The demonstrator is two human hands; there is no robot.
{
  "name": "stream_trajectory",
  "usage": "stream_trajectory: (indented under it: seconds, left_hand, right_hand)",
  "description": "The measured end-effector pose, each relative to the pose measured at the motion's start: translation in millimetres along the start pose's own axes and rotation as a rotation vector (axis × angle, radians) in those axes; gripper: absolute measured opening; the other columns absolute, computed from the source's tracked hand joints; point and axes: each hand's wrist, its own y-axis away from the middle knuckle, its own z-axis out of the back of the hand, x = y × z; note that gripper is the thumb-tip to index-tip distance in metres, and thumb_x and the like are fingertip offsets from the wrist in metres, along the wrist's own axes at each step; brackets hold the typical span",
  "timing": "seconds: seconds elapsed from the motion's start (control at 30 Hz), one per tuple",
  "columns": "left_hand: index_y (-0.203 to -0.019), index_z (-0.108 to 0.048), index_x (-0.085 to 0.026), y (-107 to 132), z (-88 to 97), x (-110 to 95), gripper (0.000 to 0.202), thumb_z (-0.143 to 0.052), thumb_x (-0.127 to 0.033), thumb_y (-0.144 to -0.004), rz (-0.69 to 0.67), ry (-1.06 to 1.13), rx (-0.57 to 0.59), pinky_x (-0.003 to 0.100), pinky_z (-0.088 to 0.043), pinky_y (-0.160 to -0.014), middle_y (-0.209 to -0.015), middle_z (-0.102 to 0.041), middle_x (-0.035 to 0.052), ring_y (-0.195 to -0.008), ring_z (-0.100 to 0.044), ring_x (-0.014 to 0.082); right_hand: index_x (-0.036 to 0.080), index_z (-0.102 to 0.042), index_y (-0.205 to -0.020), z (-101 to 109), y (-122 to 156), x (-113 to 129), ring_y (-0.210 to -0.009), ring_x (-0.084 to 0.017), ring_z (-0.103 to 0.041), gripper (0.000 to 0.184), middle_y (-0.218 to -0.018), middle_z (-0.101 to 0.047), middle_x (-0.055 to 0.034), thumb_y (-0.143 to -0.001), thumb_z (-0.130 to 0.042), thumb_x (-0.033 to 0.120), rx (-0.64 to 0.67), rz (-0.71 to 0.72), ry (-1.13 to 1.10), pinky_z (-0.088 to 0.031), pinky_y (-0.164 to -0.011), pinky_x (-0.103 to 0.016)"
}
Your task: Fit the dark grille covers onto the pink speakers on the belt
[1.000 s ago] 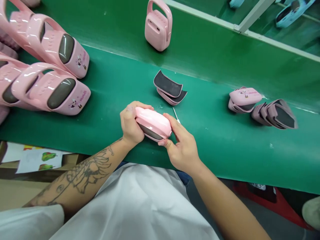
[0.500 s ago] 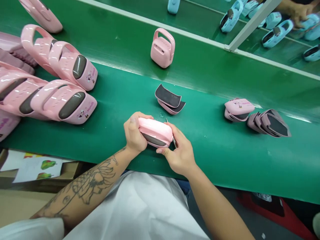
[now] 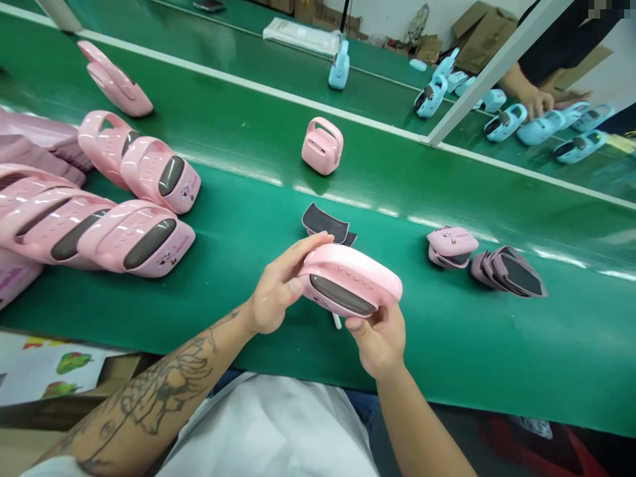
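Both my hands hold one pink plastic case (image 3: 355,279) with a dark grey oval panel, lifted above the green belt (image 3: 278,218). My left hand (image 3: 275,288) grips its left end, thumb below and fingers over the top. My right hand (image 3: 378,339) holds it from underneath at the right, fingers curled; a thin white stick (image 3: 336,321) pokes out below the case. Just behind the case lie dark grey curved panels (image 3: 325,224) on the belt.
Several finished pink cases (image 3: 134,242) lie in rows at the left. A small pink case (image 3: 322,147) stands upright farther back. A pink cover (image 3: 451,244) and a pile of grey panels (image 3: 507,270) lie at the right. Beyond a white rail, another person's hand (image 3: 537,103) handles blue cases (image 3: 501,122).
I have lifted the pink case off the belt and turned its grey panel toward me. My view has tilted upward, showing more of the far belt.
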Motion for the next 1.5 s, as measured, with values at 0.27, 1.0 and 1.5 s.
stream_trajectory:
  seconds: [0.27, 1.0, 1.5]
  left_hand:
    - [-0.119, -0.081, -0.023, -23, -32.7, 6, 0.073, -0.04, -0.08, -0.101, 0.151, 0.272, -0.388, 0.05, -0.063, -0.096, -0.126, -0.081, 0.0144, -0.112, -0.077, 0.0344]
    - [-0.094, -0.078, -0.022, -82, -55.7, 9, 0.074, -0.038, -0.084, -0.101, -0.117, -0.157, -0.529, 0.042, -0.058, -0.081, -0.094, -0.079, 0.0102, -0.094, -0.075, 0.0306]
    - [-0.107, -0.076, -0.018, -157, -38.2, -5, 0.065, -0.042, -0.074, -0.105, -0.113, -0.091, -0.447, 0.04, -0.058, -0.092, -0.108, -0.08, 0.0114, -0.108, -0.074, 0.0305]
  right_hand:
    - [0.033, -0.039, -0.164, -21, 0, 21, -0.156, -0.038, -0.05, 0.08, -0.167, -0.047, -0.017, -0.096, -0.076, 0.056, -0.025, 0.105, 0.169, -0.054, -0.121, -0.057]
    - [0.021, -0.066, -0.131, -15, -85, 24, -0.12, -0.036, -0.071, 0.068, -0.123, -0.072, -0.0168, -0.107, -0.021, 0.066, -0.397, 0.329, 0.318, -0.059, -0.102, -0.054]
    - [0.019, -0.072, -0.105, -19, -184, 62, -0.097, -0.027, -0.077, 0.085, -0.099, -0.079, -0.0114, -0.104, -0.012, 0.078, -0.523, 0.134, 0.035, -0.062, -0.091, -0.043]
